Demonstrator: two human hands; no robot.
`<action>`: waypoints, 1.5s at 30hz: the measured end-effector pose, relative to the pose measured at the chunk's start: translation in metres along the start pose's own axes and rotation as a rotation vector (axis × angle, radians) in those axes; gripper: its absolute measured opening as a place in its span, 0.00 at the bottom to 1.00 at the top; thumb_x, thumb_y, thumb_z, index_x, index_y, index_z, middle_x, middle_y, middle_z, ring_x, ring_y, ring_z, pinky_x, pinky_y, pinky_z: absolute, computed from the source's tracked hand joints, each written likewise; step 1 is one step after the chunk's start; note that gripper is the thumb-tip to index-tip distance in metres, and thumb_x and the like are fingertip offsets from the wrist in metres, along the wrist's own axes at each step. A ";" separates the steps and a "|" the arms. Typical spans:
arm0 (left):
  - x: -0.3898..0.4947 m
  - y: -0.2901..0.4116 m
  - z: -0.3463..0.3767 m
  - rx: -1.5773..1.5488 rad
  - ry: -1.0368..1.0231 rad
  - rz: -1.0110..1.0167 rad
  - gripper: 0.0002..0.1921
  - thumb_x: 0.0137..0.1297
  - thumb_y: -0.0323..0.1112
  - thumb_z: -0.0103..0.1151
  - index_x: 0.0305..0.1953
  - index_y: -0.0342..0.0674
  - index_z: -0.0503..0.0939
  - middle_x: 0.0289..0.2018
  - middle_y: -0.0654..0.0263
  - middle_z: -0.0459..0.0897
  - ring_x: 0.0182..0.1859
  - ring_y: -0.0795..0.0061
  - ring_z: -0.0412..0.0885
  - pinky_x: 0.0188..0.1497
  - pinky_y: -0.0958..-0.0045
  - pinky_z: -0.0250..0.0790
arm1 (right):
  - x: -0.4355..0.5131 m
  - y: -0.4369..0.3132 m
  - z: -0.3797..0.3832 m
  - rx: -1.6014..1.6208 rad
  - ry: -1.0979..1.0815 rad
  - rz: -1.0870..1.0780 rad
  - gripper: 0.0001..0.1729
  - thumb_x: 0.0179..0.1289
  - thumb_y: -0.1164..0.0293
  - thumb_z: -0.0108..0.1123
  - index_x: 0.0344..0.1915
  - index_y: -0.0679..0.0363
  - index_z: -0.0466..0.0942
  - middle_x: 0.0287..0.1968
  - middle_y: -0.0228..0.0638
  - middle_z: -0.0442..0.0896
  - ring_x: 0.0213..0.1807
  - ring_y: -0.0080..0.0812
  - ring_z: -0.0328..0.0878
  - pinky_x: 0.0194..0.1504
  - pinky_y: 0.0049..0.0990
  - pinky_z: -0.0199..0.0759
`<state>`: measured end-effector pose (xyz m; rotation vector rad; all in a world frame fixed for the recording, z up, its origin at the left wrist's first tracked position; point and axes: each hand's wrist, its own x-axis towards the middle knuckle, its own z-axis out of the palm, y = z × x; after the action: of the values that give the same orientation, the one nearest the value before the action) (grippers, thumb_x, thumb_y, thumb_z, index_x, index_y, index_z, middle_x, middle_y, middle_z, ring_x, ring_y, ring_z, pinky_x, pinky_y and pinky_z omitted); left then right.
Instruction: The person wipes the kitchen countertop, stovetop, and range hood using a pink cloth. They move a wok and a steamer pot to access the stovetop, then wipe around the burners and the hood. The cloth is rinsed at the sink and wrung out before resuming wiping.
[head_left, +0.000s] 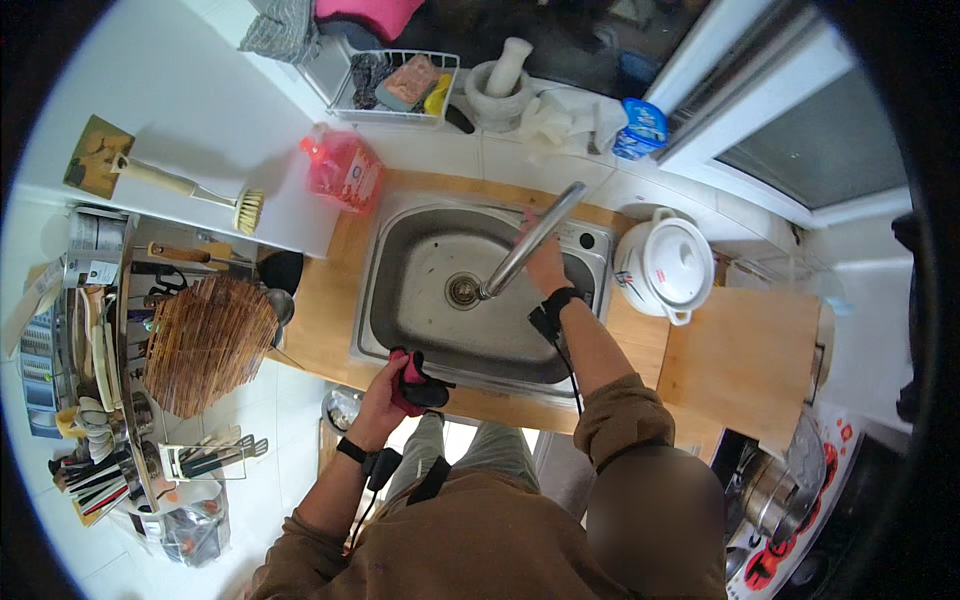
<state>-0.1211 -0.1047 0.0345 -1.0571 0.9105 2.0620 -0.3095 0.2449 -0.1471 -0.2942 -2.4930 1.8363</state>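
My left hand (386, 401) grips a soft red-and-black item (418, 386), possibly a glove, at the front rim of the stainless steel sink (409, 262). Across the basin, my right hand (546, 264) reaches to the back right corner, beside and partly behind the metal faucet (534, 240). The spout hides part of its fingers, so its hold on the faucet is unclear. No running water shows under the spout, whose end hangs near the drain strainer (462, 291). Small dark specks lie on the sink floor.
Left of the sink stand a pink soap bottle (345, 172) and a hanging dish brush (199, 187). Behind it are a wire basket (397, 112) with sponges and a stone mortar (496, 94). On the right, a white lidded pot (667, 262) stands near a wooden board (739, 356).
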 end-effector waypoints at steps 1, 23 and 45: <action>0.004 -0.001 0.005 0.005 -0.013 0.001 0.13 0.77 0.48 0.62 0.54 0.52 0.81 0.42 0.73 0.88 0.43 0.70 0.86 0.43 0.59 0.80 | 0.011 0.006 0.004 -0.034 0.017 0.033 0.17 0.84 0.62 0.54 0.62 0.59 0.75 0.38 0.31 0.80 0.36 0.33 0.84 0.42 0.35 0.79; 0.147 0.011 0.095 0.099 -0.143 0.092 0.13 0.78 0.40 0.64 0.58 0.49 0.78 0.47 0.70 0.86 0.47 0.70 0.88 0.46 0.58 0.86 | -0.010 -0.054 0.014 -0.381 0.011 -0.003 0.16 0.81 0.69 0.53 0.63 0.60 0.72 0.42 0.49 0.91 0.42 0.52 0.90 0.42 0.49 0.82; 0.191 0.027 0.044 1.159 -0.125 0.408 0.25 0.71 0.32 0.67 0.64 0.33 0.71 0.51 0.57 0.84 0.51 0.66 0.83 0.57 0.65 0.76 | -0.134 -0.084 0.036 -0.459 -0.343 0.063 0.22 0.68 0.65 0.74 0.55 0.65 0.78 0.42 0.46 0.86 0.45 0.51 0.84 0.52 0.39 0.77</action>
<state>-0.2501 -0.0412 -0.1013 -0.1079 1.9865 1.3896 -0.1945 0.1644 -0.0669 -0.0670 -3.1645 1.4069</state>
